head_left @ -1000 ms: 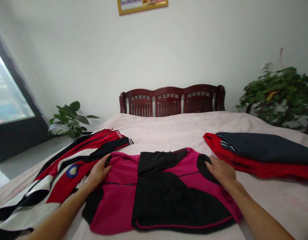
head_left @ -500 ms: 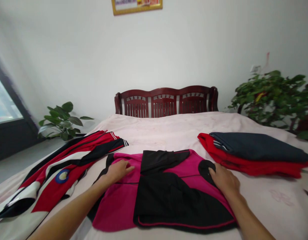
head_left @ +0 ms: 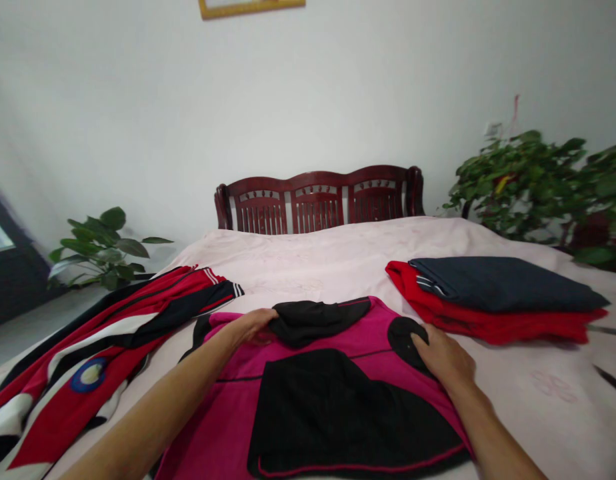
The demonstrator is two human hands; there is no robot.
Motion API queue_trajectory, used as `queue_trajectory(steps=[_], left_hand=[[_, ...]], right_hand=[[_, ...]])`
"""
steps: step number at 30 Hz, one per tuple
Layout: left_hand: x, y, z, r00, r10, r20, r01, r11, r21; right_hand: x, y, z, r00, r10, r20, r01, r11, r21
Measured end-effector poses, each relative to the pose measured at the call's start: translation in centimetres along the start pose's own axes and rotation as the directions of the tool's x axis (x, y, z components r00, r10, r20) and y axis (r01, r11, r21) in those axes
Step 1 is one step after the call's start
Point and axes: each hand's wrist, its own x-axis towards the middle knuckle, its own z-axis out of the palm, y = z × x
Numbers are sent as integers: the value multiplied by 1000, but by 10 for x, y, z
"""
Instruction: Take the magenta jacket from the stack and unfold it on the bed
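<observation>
A magenta and black long-sleeved top [head_left: 228,413] lies on the bed in front of me, its black sleeves folded inward over the body. My left hand [head_left: 255,328] pinches the edge of the far folded sleeve, which bunches a little at the fingers. At the round black collar, my right hand [head_left: 444,357] grips the fabric, with the thumb on top and the other fingers hidden beneath. To the left is a spread red, white and black jacket [head_left: 133,320] with a round blue patch.
Folded red clothing [head_left: 528,323] and a folded dark navy garment [head_left: 503,283] are stacked at the right. All rest on a pale pink bedsheet [head_left: 298,260]. Beyond it stands a dark wooden headboard [head_left: 315,200]. Leafy plants [head_left: 101,247] flank the bed.
My left hand has moved right from the magenta body to the far black sleeve and closed on its edge. My right hand stays at the collar. The view has shifted slightly.
</observation>
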Motion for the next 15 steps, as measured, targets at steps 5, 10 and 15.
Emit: queue_trajectory(steps=[5,10,15], left_hand=[[44,63,-36,983,72,-171,-102,980,-171],[51,55,-49,930,204,-306,-245,964,-101],[15,-12,-19,932,321,-169,-303,945,125]], right_hand=[[1,0,0,1000,19,3,-19,999,34],[1,1,1,999,28,-23,-27,998,64],[3,1,3,999,34,-14,-33,998,52]])
